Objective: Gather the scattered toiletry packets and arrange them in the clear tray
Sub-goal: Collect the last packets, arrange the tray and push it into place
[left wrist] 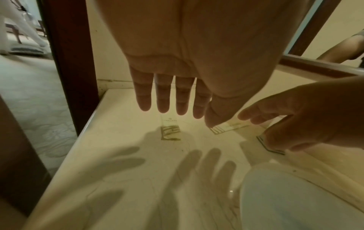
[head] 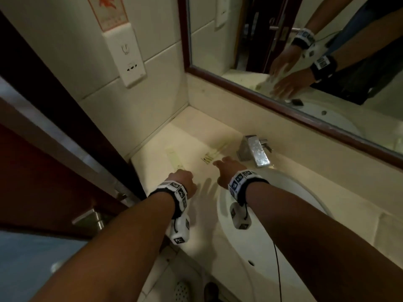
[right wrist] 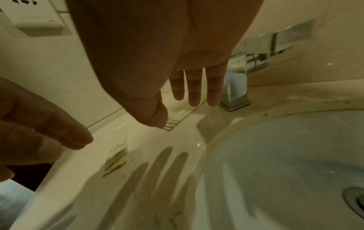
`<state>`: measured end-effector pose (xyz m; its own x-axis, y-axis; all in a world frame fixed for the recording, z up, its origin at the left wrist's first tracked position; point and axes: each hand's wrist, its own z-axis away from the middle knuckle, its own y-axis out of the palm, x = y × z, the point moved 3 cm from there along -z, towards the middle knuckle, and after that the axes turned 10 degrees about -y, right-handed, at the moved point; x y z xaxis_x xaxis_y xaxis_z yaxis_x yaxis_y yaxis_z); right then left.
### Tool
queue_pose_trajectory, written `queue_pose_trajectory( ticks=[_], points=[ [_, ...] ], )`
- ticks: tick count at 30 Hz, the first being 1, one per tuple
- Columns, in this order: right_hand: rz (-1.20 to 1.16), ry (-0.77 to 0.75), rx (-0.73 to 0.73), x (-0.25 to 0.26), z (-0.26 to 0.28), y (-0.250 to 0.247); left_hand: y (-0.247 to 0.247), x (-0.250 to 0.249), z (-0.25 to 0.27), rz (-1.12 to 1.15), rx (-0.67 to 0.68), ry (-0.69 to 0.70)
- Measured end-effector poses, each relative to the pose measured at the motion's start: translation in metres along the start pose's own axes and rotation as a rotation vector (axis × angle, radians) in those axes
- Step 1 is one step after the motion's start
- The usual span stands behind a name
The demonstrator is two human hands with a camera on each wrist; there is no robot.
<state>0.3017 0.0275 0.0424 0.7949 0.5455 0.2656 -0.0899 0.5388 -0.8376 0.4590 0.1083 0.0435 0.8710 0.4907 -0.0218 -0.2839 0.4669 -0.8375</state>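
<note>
Packets are lying flat on the pale counter (head: pixel 174 138) between the wall and the sink basin (head: pixel 283 225), spread apart so each can be reached singly; the clear tray is not showing in any view. Both arms are reaching over the counter's near edge. Left hand (head: pixel 182 178) is hovering above the left packet (left wrist: pixel 170 132), fingers (left wrist: pixel 163 96) straight and spread, holding nothing. Right hand (head: pixel 227 168) is hanging over the packet by the faucet (right wrist: pixel 175 120), fingers likewise extended and empty, probably lining up for a flat pickup. The faucet (head: pixel 254 150) is standing just beyond.
</note>
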Motion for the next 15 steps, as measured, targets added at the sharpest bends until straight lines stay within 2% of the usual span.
queue_pose_trajectory(
  ticks=[10,15],
  points=[
    [0.028,-0.048,0.12,-0.018,-0.069,0.003,0.016,-0.004,-0.051,0.076,0.08,-0.105],
    [0.036,-0.074,0.108,-0.026,-0.1,-0.004,0.014,-0.007,-0.073,0.14,0.077,-0.199]
  ],
)
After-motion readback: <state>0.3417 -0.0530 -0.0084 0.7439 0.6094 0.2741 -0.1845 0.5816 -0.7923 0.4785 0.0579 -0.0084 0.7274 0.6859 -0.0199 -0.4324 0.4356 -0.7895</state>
